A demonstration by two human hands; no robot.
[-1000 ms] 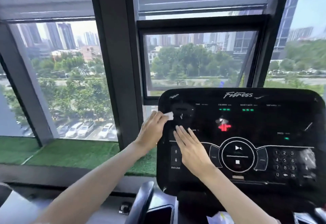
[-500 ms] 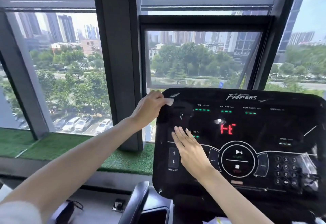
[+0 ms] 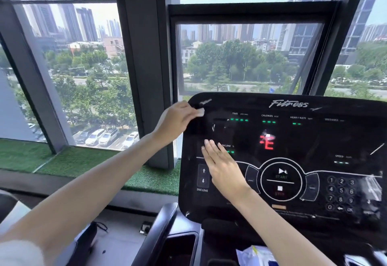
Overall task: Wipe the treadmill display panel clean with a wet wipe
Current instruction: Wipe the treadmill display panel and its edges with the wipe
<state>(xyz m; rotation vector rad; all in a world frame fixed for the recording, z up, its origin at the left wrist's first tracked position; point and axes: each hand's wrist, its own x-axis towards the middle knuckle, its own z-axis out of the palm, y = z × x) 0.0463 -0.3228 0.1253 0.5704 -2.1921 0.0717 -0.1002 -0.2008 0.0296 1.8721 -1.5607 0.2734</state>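
Note:
The black treadmill display panel point(image 3: 326, 140) fills the right half of the view, with green readouts, a red figure in the middle and a round start/stop pad. My left hand point(image 3: 174, 120) grips a small white wet wipe point(image 3: 200, 112) and presses it on the panel's upper left corner. Only a corner of the wipe shows past my fingers. My right hand point(image 3: 225, 168) lies flat, fingers together, on the panel's left side beside the incline buttons, holding nothing.
A dark window pillar point(image 3: 144, 66) stands just left of the panel. Green artificial turf point(image 3: 73, 161) lines the sill below the glass. A blue-and-white wipe packet point(image 3: 256, 255) lies in the console tray under the panel, beside a black cup holder point(image 3: 178, 249).
My left hand has carried the wipe up the panel's left side to its top left corner. My right hand has stayed flat in the same spot. The red figure has changed.

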